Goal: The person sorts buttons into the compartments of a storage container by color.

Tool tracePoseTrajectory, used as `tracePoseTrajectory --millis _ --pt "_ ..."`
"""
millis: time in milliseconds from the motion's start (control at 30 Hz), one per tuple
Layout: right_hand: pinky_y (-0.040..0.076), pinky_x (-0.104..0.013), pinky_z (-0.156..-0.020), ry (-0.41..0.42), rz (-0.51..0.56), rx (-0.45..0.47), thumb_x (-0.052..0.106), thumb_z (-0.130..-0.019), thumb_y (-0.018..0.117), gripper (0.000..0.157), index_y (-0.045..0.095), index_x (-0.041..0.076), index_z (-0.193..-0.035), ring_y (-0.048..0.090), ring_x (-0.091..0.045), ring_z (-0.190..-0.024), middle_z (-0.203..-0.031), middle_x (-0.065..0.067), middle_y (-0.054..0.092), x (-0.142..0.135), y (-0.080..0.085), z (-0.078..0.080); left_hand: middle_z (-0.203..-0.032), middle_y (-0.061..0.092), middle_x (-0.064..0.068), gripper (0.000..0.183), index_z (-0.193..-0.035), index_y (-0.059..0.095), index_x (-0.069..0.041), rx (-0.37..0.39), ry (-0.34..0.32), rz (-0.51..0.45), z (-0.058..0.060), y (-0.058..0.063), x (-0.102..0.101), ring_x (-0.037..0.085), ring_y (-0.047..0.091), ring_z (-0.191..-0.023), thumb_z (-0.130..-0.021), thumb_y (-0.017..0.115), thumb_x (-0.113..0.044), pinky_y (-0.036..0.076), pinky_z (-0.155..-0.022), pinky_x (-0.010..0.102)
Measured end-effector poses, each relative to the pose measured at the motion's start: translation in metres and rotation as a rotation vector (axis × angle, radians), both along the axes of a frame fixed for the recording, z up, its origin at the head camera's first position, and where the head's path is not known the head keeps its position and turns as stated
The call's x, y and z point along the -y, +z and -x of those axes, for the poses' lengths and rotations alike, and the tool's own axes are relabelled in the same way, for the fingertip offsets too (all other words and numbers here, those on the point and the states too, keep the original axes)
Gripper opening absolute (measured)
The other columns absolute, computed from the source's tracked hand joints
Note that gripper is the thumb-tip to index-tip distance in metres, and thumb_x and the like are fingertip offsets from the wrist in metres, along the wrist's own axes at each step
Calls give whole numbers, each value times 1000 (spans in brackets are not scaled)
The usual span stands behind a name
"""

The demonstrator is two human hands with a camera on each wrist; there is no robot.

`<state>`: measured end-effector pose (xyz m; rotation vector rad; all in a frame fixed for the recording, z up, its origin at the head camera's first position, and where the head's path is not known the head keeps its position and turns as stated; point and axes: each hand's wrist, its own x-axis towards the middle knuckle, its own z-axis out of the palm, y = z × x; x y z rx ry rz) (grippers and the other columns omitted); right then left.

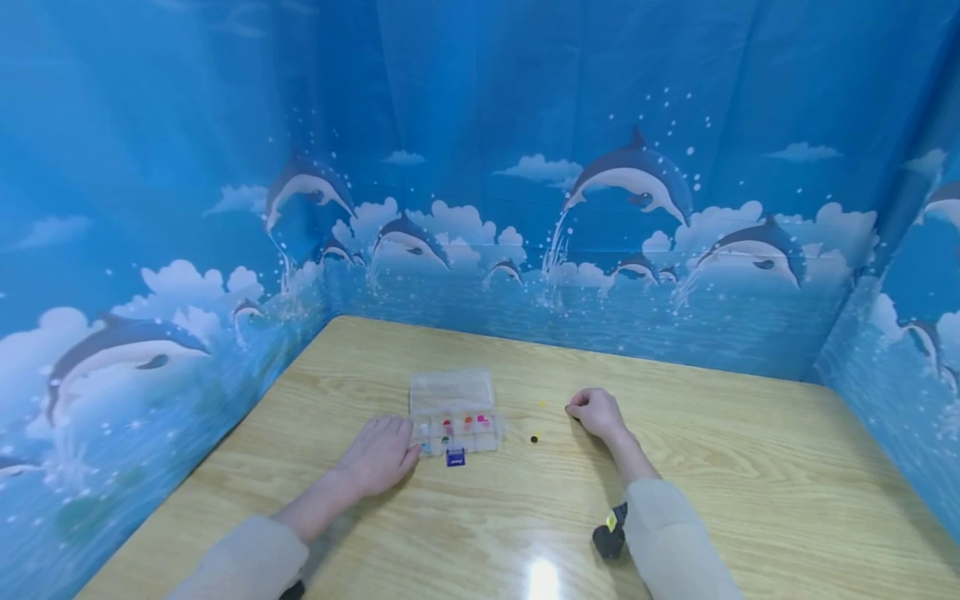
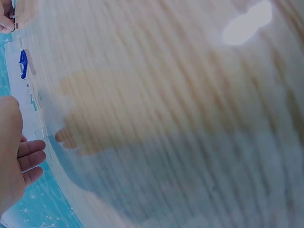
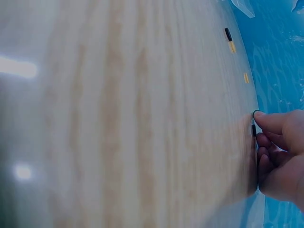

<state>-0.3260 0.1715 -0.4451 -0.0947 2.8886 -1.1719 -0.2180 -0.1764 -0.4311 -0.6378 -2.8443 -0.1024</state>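
Observation:
A clear plastic compartment box (image 1: 480, 442) lies with its lid (image 1: 452, 390) folded back and a blue latch (image 1: 455, 457) at its front. Small red, orange, pink and other coloured pieces sit in its compartments. My left hand (image 1: 381, 457) rests at the box's left side, fingers extended. To the right of the box, the thumb and fingers of my right hand (image 1: 597, 413) pinch a small black piece (image 3: 254, 129) close to the tabletop; its exact shape is too small to tell. Between box and right hand lie a black piece (image 1: 534, 439) touching a yellow one, and a separate yellow piece (image 1: 543, 403).
The wood-grain table (image 1: 750, 467) is glossy and reflects light. A blue curtain (image 1: 480, 283) printed with dolphins stands along its back and sides. A black strap device (image 1: 610, 537) hangs at my right sleeve.

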Motion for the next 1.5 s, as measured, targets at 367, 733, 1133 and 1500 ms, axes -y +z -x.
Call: tracePoseTrajectory --millis 367,733,1133,1500 --pt "44 -34 -69 -53 169 77 11 -87 61 10 63 1 -89 52 -22 -78 -88 -9 60 0 2 -1 -92 57 13 29 -99 53 1 10 9 -4 0 -1 1 29 54 -91 -92 52 -27 42 -86 44" --pt "45 -34 -71 -67 247 58 12 -91 54 14 61 0 -94 53 -24 -85 -100 -14 61 2 2 3 -93 57 13 29 -100 53 1 7 1 3 0 0 1 29 54 -91 -93 51 -27 43 -86 43" --pt "44 -40 -82 -83 286 21 13 -92 54 21 60 -3 -103 52 -29 -96 -109 -19 58 12 5 1 -97 58 15 31 -102 53 3 13 -1 0 0 1 1 30 54 -94 -92 52 -27 42 -88 45" --pt "43 -42 -87 -47 312 -13 11 -91 56 16 62 -3 -97 53 -30 -99 -102 -16 60 27 12 -2 -100 58 16 34 -106 53 4 27 7 4 0 1 0 31 53 -97 -93 51 -27 41 -90 45"
